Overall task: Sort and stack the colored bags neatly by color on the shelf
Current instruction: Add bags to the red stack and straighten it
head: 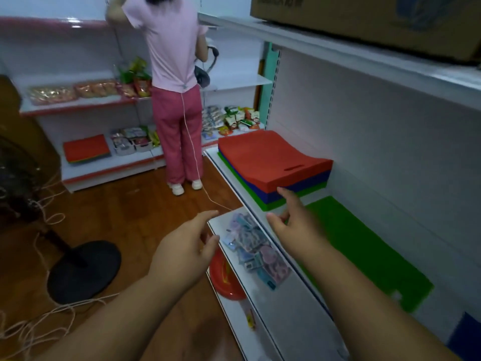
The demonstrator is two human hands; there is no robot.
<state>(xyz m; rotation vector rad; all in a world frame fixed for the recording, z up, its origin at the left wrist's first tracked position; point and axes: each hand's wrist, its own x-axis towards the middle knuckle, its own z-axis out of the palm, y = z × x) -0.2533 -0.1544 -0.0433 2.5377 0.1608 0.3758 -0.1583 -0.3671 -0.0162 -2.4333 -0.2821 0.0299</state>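
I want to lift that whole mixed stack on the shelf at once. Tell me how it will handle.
The stack of bags already dips in the middle, so it probably flexes and droops if lifted by one edge. The red, blue and green layers are loose sheets, so they may slide apart. It looks thick, so likely heavy; support it underneath with both hands.

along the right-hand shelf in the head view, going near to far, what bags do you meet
blue bag at the near corner → flat green bag → mixed stack, red on top, blue beneath, green at the bottom
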